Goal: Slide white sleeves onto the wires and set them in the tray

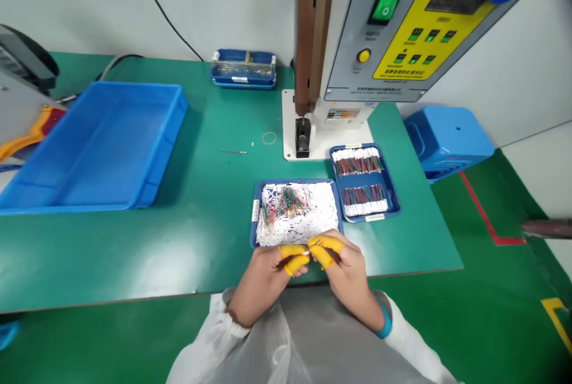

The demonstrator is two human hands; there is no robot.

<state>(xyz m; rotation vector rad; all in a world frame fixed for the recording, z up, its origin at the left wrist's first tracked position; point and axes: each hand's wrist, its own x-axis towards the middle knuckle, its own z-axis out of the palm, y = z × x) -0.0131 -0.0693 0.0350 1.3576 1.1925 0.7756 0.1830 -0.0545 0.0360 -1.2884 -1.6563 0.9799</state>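
My left hand [280, 266] and my right hand [342, 260] meet at the near edge of the table, with yellow finger cots on thumbs and forefingers. Pinched in my left fingertips is a small white piece [306, 253]. The right fingertips are closed against its other side, and a thin wire with a trace of red [320, 243] shows at them; the rest is hidden. Just beyond lies a blue tray [258, 193] full of white pieces [319, 205], with a tangle of red, green and black wires [288, 202] on top.
Right of that tray, another blue tray [393, 202] holds two rows of wired white pieces. Behind stands a press machine [308, 74] with a yellow panel. A large blue bin [111, 128] occupies the left. Tweezers [235, 152] and a rubber band [269, 138] lie mid-table; a blue stool [451, 134] stands right.
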